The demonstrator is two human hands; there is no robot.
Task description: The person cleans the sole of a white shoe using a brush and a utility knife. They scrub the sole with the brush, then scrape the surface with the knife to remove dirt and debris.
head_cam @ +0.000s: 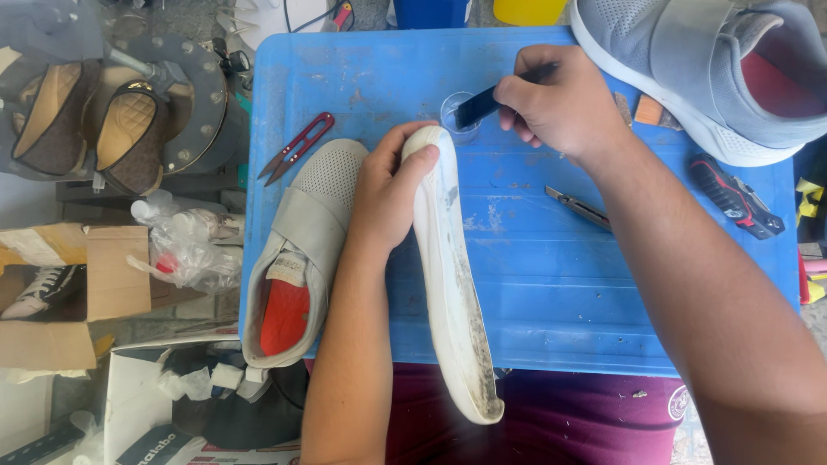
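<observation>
My left hand (pixel 388 194) grips a grey slip-on shoe (pixel 301 250) by its white sole (pixel 452 275), which has peeled away from the upper and stands on edge over the blue table (pixel 534 284). Dirt and old glue streak the sole's inner face. My right hand (pixel 564 103) holds a dark, flat brush handle (pixel 482 105), its tip dipped in a small clear cup (pixel 457 116) just beyond the shoe's toe. The shoe's red insole shows at the heel opening.
A second grey shoe (pixel 715 69) lies at the table's far right corner. Red thread snips (pixel 297 146) lie left of the cup, a utility knife (pixel 577 207) and a red-black cutter (pixel 736 198) to the right. Left of the table are brown shoes (pixel 95 120), cardboard and plastic bags.
</observation>
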